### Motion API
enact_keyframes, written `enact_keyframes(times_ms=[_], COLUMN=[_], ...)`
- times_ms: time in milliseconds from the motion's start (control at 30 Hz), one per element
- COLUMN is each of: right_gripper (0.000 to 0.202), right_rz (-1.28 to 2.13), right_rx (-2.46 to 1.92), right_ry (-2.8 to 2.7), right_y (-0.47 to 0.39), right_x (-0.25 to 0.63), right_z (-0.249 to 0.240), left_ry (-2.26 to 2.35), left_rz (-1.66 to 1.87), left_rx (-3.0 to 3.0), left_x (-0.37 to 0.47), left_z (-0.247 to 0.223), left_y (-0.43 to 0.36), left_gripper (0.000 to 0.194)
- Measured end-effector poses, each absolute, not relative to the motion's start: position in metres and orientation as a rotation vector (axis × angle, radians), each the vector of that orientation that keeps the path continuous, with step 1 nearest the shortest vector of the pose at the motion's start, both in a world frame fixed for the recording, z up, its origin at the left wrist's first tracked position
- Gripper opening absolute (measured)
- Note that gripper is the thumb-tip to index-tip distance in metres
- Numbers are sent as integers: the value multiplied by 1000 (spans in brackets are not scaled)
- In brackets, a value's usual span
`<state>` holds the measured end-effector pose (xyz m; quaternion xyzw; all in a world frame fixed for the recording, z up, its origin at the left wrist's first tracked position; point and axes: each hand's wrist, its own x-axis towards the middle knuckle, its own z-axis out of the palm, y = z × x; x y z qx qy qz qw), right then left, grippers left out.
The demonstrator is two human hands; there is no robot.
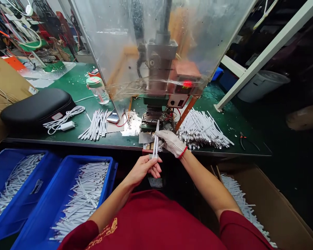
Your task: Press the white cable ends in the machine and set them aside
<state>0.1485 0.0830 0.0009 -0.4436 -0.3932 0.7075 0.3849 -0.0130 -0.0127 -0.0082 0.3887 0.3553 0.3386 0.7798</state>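
Observation:
In the head view, a thin white strip (pixel 155 141) stands nearly upright between my hands, in front of a bench machine (pixel 160 66) behind a clear plastic shield. My bare left hand (pixel 145 167) pinches its lower end between thumb and fingers. My right hand (pixel 170 141), in a white glove with a red cuff, is closed on its upper part. Whether it is one piece or two side by side is hard to tell. A pile of white strips (pixel 202 128) lies to the right of the machine, and a smaller bunch (pixel 94 125) to the left.
Blue bins (pixel 111 173) of white strips stand at the lower left, a cardboard box (pixel 279 205) of them at the lower right. On the green bench lie a black cushion (pixel 38 107), charger (pixel 67 126), jar (pixel 100 92), phone (pixel 113 117) and pliers (pixel 241 141).

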Motion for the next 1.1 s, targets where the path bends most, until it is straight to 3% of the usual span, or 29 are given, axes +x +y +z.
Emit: enact_keyframes(times_ms=[433,1100], right_gripper=[38,38], right_rz=[1472,1402], right_rx=[-1321,-1354], right_ry=[-1012,-979], right_y=[90,92], right_x=[135,131], right_z=[-15,-15], left_ry=[915,893], left_rz=[635,638], left_rx=[833,807], left_x=[-8,-8], left_z=[-7,-9], left_y=[-4,-4], left_gripper=[55,51])
